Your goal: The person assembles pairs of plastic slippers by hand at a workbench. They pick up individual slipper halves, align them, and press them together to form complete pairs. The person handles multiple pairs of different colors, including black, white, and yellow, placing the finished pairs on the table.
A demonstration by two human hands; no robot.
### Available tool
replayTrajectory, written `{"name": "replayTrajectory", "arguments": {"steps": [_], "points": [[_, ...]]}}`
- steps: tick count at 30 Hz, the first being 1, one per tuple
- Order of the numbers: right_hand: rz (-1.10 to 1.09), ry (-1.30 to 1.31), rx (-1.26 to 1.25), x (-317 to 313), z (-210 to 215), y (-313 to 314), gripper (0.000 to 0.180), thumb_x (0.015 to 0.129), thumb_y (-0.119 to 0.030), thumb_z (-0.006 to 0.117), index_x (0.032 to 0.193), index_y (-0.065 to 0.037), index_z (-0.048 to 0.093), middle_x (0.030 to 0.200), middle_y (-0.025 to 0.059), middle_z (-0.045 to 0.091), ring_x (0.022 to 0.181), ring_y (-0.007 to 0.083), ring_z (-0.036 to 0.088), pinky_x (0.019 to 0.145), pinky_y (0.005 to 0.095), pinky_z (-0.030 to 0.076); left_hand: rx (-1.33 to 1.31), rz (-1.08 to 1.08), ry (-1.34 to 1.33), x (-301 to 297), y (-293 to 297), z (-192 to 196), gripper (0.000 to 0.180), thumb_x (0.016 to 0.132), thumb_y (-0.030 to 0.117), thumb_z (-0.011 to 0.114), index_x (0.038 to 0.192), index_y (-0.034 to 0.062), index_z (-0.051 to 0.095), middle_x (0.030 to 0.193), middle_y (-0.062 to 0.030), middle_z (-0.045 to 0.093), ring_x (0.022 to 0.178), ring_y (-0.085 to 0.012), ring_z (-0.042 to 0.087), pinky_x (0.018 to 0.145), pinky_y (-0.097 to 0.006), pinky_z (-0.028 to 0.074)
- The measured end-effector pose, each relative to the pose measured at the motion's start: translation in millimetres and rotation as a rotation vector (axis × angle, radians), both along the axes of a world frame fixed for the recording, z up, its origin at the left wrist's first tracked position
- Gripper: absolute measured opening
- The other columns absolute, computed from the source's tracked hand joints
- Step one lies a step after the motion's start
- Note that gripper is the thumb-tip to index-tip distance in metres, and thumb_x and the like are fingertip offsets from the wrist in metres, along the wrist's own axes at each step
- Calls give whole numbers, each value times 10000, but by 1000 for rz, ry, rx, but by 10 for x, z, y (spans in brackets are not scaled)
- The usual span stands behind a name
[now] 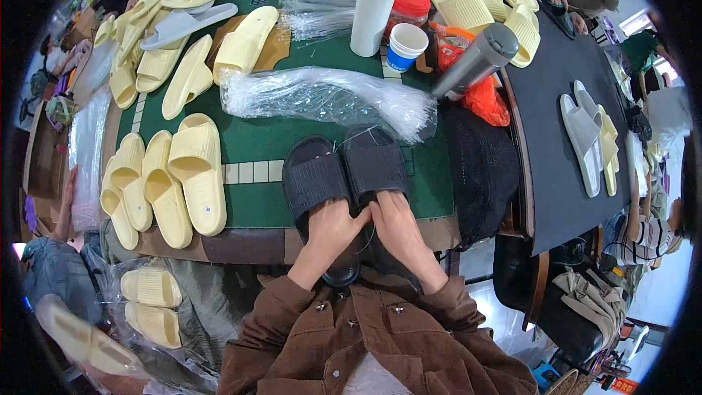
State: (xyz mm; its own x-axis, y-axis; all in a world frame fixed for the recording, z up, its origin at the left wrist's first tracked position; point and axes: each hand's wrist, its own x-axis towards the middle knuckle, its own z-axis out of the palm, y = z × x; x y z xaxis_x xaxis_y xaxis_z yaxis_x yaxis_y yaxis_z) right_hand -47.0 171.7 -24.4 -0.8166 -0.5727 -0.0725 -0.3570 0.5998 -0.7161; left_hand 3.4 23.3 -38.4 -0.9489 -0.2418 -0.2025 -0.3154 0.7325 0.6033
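Observation:
A pair of black ribbed slippers lies side by side at the front edge of the table, toes pointing away from me. The fingers of my left hand (333, 234) are tucked under the strap of the left black slipper (314, 179), hidden inside it. My right hand (398, 227) reaches likewise into the right black slipper (376, 172). Both thumbs nearly meet between the two. A thin clear tie loops up between the slippers, with another strand hanging near my thumbs. Just beyond lies a clear plastic bag (322, 99) full of thin ties.
Pale yellow slippers (197, 168) line the left of the green table. Farther back stand a white tumbler (374, 11), a paper cup (406, 47) and a tilted grey flask (475, 62). More loose ties (318, 11) lie there. A dark side table (556, 117) holds grey and yellow slippers.

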Motion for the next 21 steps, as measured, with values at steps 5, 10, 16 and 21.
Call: {"name": "replayTrajectory", "arguments": {"steps": [5,10,16,21], "points": [[78,423,-83,-280,-226,-295,568,821,-8,534,1377,60,443,1395,268,476,1328,398,431,1105,477,329,-172,-63,293,64,-3,-199,496,831,437,678,753,-50,631,717,-233,633,682,-407,639,647,-495,517],[182,434,-4,-463,-283,-406,677,814,-31,507,1470,37,353,1524,225,356,1433,361,316,1175,493,222,-52,-101,202,68,-69,-132,504,811,438,707,836,-59,628,782,-229,648,735,-401,652,676,-475,529],[190,466,3,-484,-340,-401,642,843,-66,487,1463,43,359,1515,215,372,1413,361,347,1167,488,244,30,-149,13,32,-107,191,726,715,539,779,982,-114,607,914,-281,658,832,-418,664,736,-462,541],[191,452,16,-504,-329,-421,648,841,-88,500,1461,44,362,1508,218,381,1407,363,351,1170,491,232,-3,-79,36,27,-3,186,700,706,520,789,946,-117,625,910,-284,659,837,-420,666,744,-463,542]]}}
